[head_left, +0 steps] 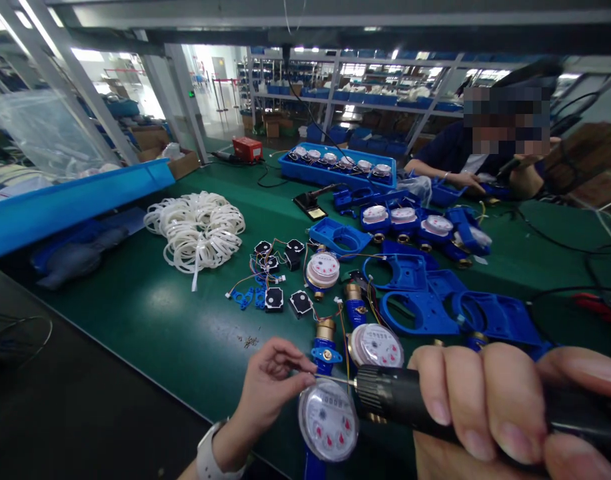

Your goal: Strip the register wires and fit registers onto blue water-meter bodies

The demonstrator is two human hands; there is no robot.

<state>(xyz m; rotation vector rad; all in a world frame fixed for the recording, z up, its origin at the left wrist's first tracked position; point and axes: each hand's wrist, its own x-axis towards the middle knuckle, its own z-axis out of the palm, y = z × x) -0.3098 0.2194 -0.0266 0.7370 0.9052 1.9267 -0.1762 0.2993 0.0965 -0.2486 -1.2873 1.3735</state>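
Note:
My right hand [485, 400] is wrapped round a black electric screwdriver [392, 393], which lies nearly level and points left. Its thin bit [338, 380] reaches to the fingertips of my left hand [272, 377]. There, thumb and forefinger are pinched; whatever is between them is too small to make out. Just below the bit sits a water meter [329, 427] with a round white dial. On its blue pipe above the dial is a small blue clamp [326, 355], under a brass threaded end [326, 329]. Another water meter [376, 345] stands behind the screwdriver.
Small screws [250, 342] lie left of my hand. Beyond are black square motors [274, 299] with wires, white strap coils [198, 230], blue housings [420, 312] and a blue tray [338, 175] of meters. A co-worker [485, 153] handles parts across the green table [170, 313].

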